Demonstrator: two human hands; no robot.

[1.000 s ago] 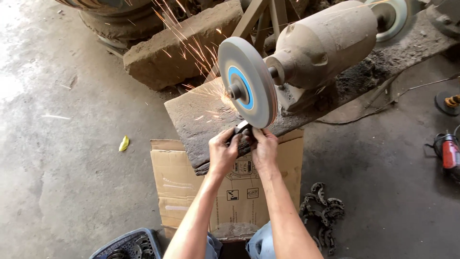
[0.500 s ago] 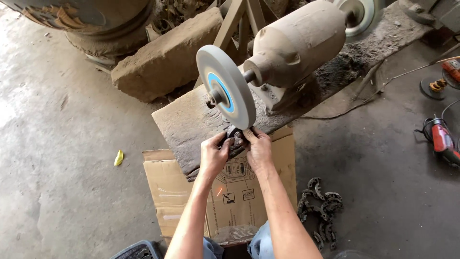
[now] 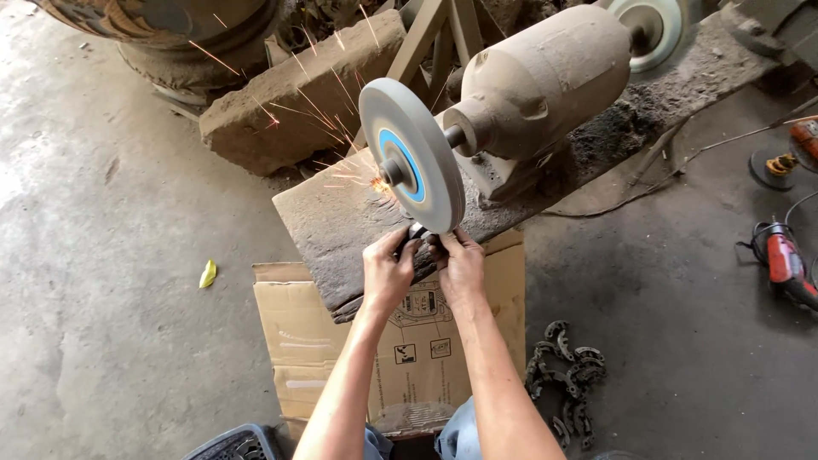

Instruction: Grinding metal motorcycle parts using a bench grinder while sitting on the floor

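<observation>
Both hands meet at the lower rim of the grey grinding wheel [image 3: 411,167], which has a blue centre disc and sits on the shaft of a dusty bench grinder [image 3: 532,81]. The left hand [image 3: 388,274] and the right hand [image 3: 461,266] each have their grip clenched on a small dark metal piece [image 3: 419,234], pinched between the fingertips from either side and pressed up against the wheel's bottom edge. The piece is mostly hidden by the fingers, so its shape cannot be told. Orange sparks [image 3: 341,166] fan out to the left and upward from the wheel, across the stone block [image 3: 302,94] behind it.

The grinder stands on a rough, dirty slab worktop [image 3: 341,230] whose near end juts over a flattened cardboard box [image 3: 341,349] lying on the concrete floor [image 3: 102,281]. A second pale wheel [image 3: 652,25] turns at the far end of the motor body. On the floor to the right of the forearms lies a heap of dark curved metal pieces [image 3: 567,375], well apart from the hands. Farther right a red power tool [image 3: 784,260] rests with its cable, and a small yellow scrap [image 3: 207,273] lies left of the box
</observation>
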